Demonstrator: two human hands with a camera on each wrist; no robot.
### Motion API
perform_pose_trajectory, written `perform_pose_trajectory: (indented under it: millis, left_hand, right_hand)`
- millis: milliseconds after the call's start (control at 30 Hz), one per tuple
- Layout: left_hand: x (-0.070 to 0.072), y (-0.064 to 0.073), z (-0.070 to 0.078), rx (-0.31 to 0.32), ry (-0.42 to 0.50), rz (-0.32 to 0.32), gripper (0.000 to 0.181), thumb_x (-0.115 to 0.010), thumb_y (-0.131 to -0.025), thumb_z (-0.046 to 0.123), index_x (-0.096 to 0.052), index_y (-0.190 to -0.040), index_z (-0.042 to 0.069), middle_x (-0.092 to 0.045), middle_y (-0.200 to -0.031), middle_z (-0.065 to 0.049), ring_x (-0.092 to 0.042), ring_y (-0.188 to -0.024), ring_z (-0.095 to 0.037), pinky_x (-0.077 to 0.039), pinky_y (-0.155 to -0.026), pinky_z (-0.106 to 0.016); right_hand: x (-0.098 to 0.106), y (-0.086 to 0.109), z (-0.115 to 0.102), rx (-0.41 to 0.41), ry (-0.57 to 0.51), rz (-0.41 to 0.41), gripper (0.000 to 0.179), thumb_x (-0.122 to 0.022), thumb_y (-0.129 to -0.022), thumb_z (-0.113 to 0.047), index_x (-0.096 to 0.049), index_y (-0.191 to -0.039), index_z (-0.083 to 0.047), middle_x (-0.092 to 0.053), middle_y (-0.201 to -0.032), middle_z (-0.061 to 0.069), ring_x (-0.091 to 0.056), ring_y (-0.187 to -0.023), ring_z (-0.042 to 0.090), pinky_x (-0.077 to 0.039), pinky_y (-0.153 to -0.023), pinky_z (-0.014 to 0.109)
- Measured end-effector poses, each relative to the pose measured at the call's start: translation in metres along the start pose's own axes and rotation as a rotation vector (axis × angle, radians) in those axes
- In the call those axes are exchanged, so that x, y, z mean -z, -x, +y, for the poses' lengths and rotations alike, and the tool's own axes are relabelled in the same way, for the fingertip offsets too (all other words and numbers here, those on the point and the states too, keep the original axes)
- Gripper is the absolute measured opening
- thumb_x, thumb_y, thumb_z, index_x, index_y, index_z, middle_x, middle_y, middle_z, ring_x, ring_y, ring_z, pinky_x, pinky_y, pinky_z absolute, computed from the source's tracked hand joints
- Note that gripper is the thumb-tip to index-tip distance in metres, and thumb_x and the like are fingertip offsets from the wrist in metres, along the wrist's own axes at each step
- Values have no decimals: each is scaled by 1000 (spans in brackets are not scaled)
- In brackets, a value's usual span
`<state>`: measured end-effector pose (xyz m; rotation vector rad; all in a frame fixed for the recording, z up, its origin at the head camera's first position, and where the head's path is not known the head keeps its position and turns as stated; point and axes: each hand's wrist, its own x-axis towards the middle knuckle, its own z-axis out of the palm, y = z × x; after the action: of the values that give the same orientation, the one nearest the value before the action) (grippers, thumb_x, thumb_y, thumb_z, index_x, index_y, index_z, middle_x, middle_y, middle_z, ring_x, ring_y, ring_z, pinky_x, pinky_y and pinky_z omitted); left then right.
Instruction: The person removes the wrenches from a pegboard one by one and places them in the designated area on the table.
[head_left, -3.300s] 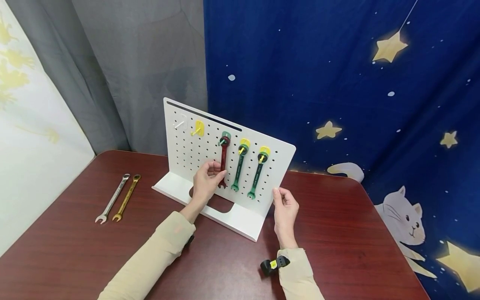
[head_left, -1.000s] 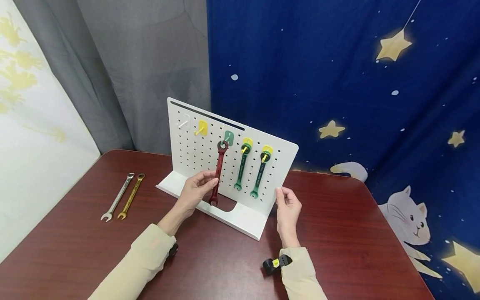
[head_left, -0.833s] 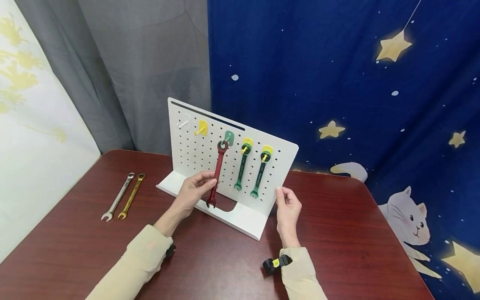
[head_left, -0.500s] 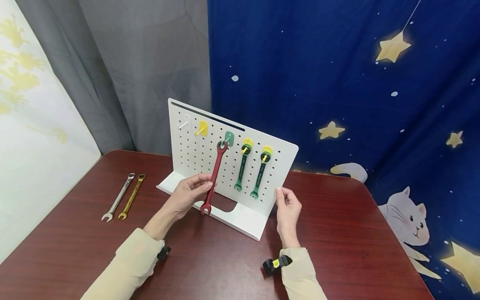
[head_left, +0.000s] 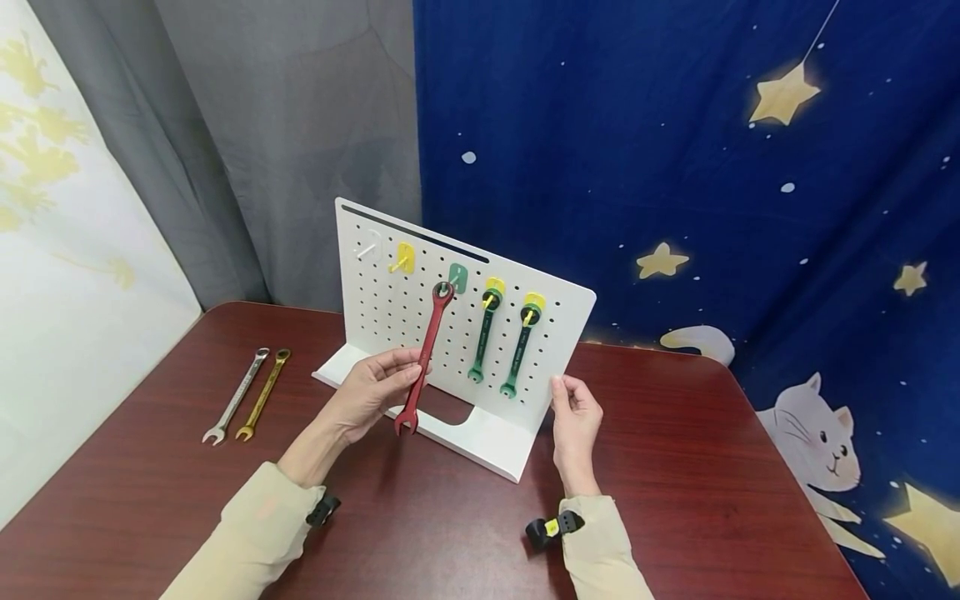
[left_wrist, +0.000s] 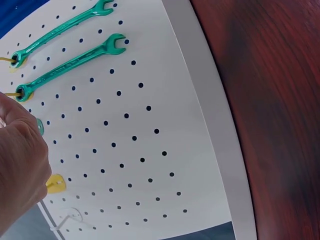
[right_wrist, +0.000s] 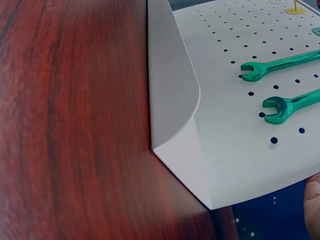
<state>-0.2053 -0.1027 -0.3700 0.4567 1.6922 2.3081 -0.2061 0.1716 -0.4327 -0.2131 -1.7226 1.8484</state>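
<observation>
My left hand (head_left: pixel 367 392) pinches a red combination wrench (head_left: pixel 424 358) by its shaft, in front of the white pegboard (head_left: pixel 517 425). The ring end is at the tip of the green hook (head_left: pixel 459 277); I cannot tell whether the hook still passes through it. Its open end tilts down and out, away from the board. Two green wrenches (head_left: pixel 484 340) (head_left: pixel 519 354) hang from yellow hooks to the right. My right hand (head_left: pixel 577 425) grips the board's right edge between thumb and fingers. In the left wrist view, the left hand (left_wrist: pixel 22 160) hides the red wrench.
A silver wrench (head_left: pixel 236 396) and a gold wrench (head_left: pixel 262 395) lie side by side on the brown table (head_left: pixel 450 533), left of the board. A clear hook (head_left: pixel 369 246) and a yellow hook (head_left: pixel 403 258) on the board's upper left carry nothing. Curtains hang behind.
The red wrench hung against the board at first. My left hand has pulled it outward to the hook's tip and swung its open end left and toward me. The right hand has stayed put.
</observation>
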Motion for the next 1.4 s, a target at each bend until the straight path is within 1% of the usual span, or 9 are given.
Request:
perform_pose_trajectory:
  millis: [233,467,667,800,933,1000,1200,1300,1400]
  left_hand:
    - [-3,1,3,12,39,-7,22,-57,-92,3,-67,-101,20,-71,-91,5,-65,-82,-4,-54,-73,-19]
    - [-4,1,4,-10,45,-16,22,-56,-93,3,-66,-102,19,-70,-92,5,-64,-82,-3,-53,-73,-18]
    - [-6,2,8,-24,63,-17,23,-56,-93,1,-67,-101,20,-70,-92,5,-64,-83,-3,-53,-74,-18]
    - [-6,3,9,-32,71,-24,24,-56,-92,0,-67,-102,19,-69,-92,4,-64,-83,-4,-53,-75,-18]
    - [-6,5,9,-26,73,-20,24,-55,-92,0,-66,-103,19,-69,-93,3,-64,-84,-4,-53,-77,-18]
    - [-6,6,10,-17,73,-16,24,-55,-92,0,-65,-104,18,-69,-94,3,-64,-85,-5,-53,-78,-19]
    - [-3,9,10,2,53,2,25,-56,-92,1,-65,-105,20,-67,-95,4,-64,-85,-5,-53,-79,-19]
    - [0,12,11,11,35,7,26,-57,-92,2,-65,-105,22,-67,-94,5,-63,-84,-4,-53,-77,-19]
    - [5,15,11,27,7,17,27,-57,-92,3,-65,-105,24,-67,-94,6,-63,-83,-5,-52,-74,-19]
  right_hand:
    - [0,1,0,5,-2,-5,19,-66,-89,-13,-64,-89,6,-54,-66,-11,-46,-60,4,-42,-56,13]
    - [0,0,0,14,-5,-8,21,-66,-89,-13,-63,-90,8,-55,-66,-11,-47,-60,1,-43,-56,14]
    - [0,0,-1,14,-20,-13,20,-65,-89,-10,-62,-91,10,-54,-65,-10,-46,-60,3,-42,-55,13]
    - [0,2,-9,13,-27,-21,19,-63,-89,-5,-61,-91,14,-54,-65,-10,-46,-59,3,-43,-55,14]
    - [-1,7,-22,15,-19,-31,21,-61,-89,-3,-59,-92,17,-54,-65,-10,-46,-59,0,-43,-56,15]
    - [-1,9,-25,31,-20,-39,21,-61,-90,-3,-58,-92,18,-53,-65,-10,-45,-59,0,-42,-56,14]
    - [1,3,-9,17,-36,-28,20,-63,-89,-5,-61,-92,14,-53,-65,-9,-45,-58,1,-42,-54,14]
    - [1,1,-1,13,-25,-18,21,-64,-89,-9,-62,-92,11,-54,-66,-8,-46,-59,2,-43,-55,14]
    - [1,0,1,18,-13,-13,23,-65,-89,-12,-62,-91,11,-54,-66,-8,-46,-60,2,-43,-55,14]
